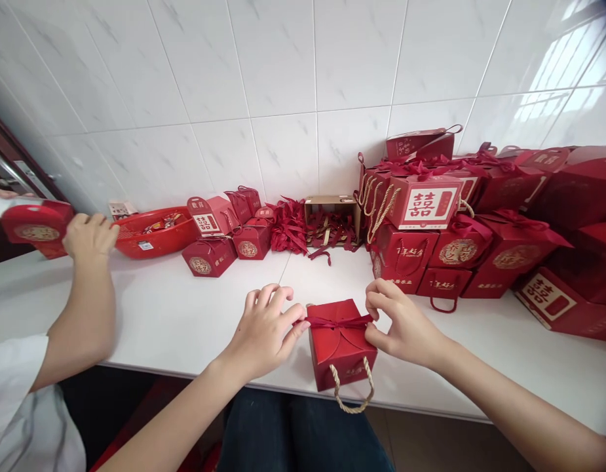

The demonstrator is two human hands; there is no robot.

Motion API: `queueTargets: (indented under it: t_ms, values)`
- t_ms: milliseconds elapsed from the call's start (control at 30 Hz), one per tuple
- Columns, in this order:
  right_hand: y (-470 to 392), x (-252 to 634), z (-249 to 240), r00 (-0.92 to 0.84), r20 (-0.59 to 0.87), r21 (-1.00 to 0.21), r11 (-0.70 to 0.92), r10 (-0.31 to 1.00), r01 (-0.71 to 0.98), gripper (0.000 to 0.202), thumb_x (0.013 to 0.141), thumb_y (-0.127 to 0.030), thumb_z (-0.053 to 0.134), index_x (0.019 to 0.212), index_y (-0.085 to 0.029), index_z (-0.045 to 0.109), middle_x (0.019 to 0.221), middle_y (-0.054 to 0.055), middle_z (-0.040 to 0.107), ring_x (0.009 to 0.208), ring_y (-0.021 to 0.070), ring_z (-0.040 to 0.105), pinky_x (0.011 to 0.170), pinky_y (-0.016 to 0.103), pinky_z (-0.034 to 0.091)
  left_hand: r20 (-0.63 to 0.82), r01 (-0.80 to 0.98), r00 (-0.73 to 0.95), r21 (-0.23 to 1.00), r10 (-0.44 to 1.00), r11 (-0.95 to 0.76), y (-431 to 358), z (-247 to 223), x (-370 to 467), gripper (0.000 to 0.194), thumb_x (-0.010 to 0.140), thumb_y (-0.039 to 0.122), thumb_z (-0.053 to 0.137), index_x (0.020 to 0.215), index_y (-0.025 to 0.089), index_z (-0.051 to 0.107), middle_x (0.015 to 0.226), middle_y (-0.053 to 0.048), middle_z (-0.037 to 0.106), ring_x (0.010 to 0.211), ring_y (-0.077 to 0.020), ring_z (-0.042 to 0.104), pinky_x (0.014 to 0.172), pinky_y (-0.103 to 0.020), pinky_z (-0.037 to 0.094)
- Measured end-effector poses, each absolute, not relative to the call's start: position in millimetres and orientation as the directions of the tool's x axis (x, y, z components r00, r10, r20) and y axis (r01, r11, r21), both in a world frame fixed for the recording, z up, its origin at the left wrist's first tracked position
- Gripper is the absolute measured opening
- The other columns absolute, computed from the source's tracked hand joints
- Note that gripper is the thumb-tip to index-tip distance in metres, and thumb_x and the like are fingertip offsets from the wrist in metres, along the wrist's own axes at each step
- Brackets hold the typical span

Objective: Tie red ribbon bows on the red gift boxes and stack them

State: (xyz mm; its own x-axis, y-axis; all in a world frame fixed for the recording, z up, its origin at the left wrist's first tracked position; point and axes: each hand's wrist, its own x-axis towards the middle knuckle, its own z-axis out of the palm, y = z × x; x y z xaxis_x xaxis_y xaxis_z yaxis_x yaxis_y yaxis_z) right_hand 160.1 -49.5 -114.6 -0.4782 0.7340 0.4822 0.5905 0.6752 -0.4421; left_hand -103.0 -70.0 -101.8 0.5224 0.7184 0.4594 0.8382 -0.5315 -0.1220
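Note:
A red gift box [342, 373] with a rope handle stands at the table's front edge, its top flaps folded over each other. Across its top runs a dark red ribbon [336, 322], crossed or knotted at the middle. My left hand [268, 328] pinches the ribbon's left end between thumb and fingers beside the box. The right end is between the thumb and fingers of my right hand [396, 321], close to the box's right edge. The ribbon looks stretched between both hands.
Finished-looking red boxes [425, 203] are stacked at the right. Along the wall are a bundle of red ribbons [289, 226], an open carton [332, 200] of ribbons, smaller boxes [209, 259] and a red basket [150, 244] of packets. At left, a co-worker's hand [90, 236] touches a red box [35, 229].

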Motion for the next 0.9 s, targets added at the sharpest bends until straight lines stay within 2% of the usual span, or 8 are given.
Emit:
queueTargets:
  t_ms: [100, 200, 300, 400, 533, 600, 767, 900]
  values:
    - [-55.3, 159.0, -118.7, -0.444, 0.593, -0.283, 0.690, 0.672, 0.666, 0.020, 0.066, -0.009, 0.052, 0.073, -0.020, 0.037, 0.091, 0.006, 0.049, 0.081, 0.0203, 0.044, 0.070, 0.034, 0.040, 0.451, 0.831, 0.534, -0.126, 0.715, -0.542, -71.4, -103.0, -104.5, 0.020, 0.090, 0.031, 0.044, 0.085, 0.021, 0.060, 0.100, -0.009, 0.054, 0.099, -0.0288, 0.046, 0.077, -0.044, 0.036]
    - [-60.1, 157.4, -119.0, -0.402, 0.621, -0.262, 0.662, 0.673, 0.702, 0.019, 0.067, -0.009, 0.052, 0.075, -0.020, 0.039, 0.092, 0.007, 0.050, 0.081, 0.0213, 0.045, 0.070, 0.036, 0.041, 0.418, 0.811, 0.550, -0.059, 0.723, -0.582, -71.9, -103.1, -103.3, 0.021, 0.088, 0.038, 0.047, 0.085, 0.021, 0.058, 0.099, -0.009, 0.053, 0.102, -0.0300, 0.044, 0.080, -0.044, 0.038]
    - [-59.9, 158.7, -119.1, -0.353, 0.591, -0.431, 0.654, 0.725, 0.621, 0.021, 0.067, -0.007, 0.051, 0.079, -0.021, 0.041, 0.096, 0.007, 0.051, 0.089, 0.0223, 0.048, 0.078, 0.039, 0.043, 0.372, 0.791, 0.533, 0.100, 0.760, -0.604, -71.9, -105.8, -99.4, 0.028, 0.083, 0.048, 0.053, 0.085, 0.020, 0.054, 0.102, -0.009, 0.052, 0.101, -0.0301, 0.045, 0.082, -0.045, 0.039]
    - [-53.7, 167.0, -128.5, -0.434, 0.459, -0.719, 0.611, 0.775, 0.331, 0.028, 0.076, -0.014, 0.054, 0.102, -0.023, 0.047, 0.122, 0.009, 0.047, 0.117, 0.0235, 0.045, 0.096, 0.041, 0.040, 0.344, 0.709, 0.484, 0.385, 0.805, -0.591, -72.2, -113.5, -95.4, 0.035, 0.078, 0.051, 0.059, 0.089, 0.020, 0.049, 0.108, -0.010, 0.051, 0.103, -0.0288, 0.048, 0.084, -0.041, 0.042]
    - [-47.2, 180.6, -154.6, -0.694, 0.297, -0.893, 0.448, 0.656, 0.042, 0.098, 0.067, -0.036, 0.076, 0.144, -0.031, 0.015, 0.152, 0.010, 0.016, 0.141, 0.0254, 0.019, 0.112, 0.044, 0.024, 0.254, 0.466, 0.481, 0.737, 0.839, -0.490, -71.8, -130.0, -89.4, 0.032, 0.082, 0.045, 0.057, 0.101, 0.022, 0.047, 0.111, -0.007, 0.054, 0.103, -0.0245, 0.053, 0.087, -0.036, 0.044]
    - [-50.3, 183.0, -165.9, -0.695, 0.287, -0.886, 0.458, 0.659, 0.069, 0.108, 0.060, -0.034, 0.082, 0.145, -0.031, 0.014, 0.151, 0.011, 0.020, 0.140, 0.0266, 0.022, 0.113, 0.044, 0.022, 0.245, 0.342, 0.468, 0.836, 0.849, -0.430, -71.6, -141.2, -85.2, 0.033, 0.084, 0.045, 0.056, 0.106, 0.024, 0.044, 0.121, -0.008, 0.052, 0.107, -0.0249, 0.053, 0.092, -0.038, 0.042]
    - [-70.4, 197.0, -167.6, -0.431, 0.505, -0.799, 0.594, 0.748, 0.094, 0.082, 0.063, -0.024, 0.079, 0.133, -0.029, 0.036, 0.136, 0.011, 0.036, 0.128, 0.0263, 0.041, 0.107, 0.043, 0.035, 0.334, 0.156, 0.334, 0.903, 0.882, -0.401, -73.2, -173.2, -76.6, 0.058, 0.088, 0.043, 0.052, 0.130, 0.034, 0.013, 0.146, -0.013, 0.031, 0.131, -0.0276, 0.037, 0.101, -0.047, 0.036]
    - [-73.6, 241.1, -132.8, 0.062, 0.762, -0.637, 0.727, 0.645, 0.258, 0.070, 0.061, -0.026, 0.080, 0.121, -0.032, 0.046, 0.123, 0.008, 0.044, 0.115, 0.0265, 0.051, 0.093, 0.044, 0.048, 0.285, 0.233, 0.255, 0.909, 0.924, -0.344, -73.2, -186.3, -75.9, 0.057, 0.090, 0.039, 0.051, 0.132, 0.035, 0.013, 0.140, -0.013, 0.038, 0.128, -0.0278, 0.039, 0.097, -0.048, 0.039]
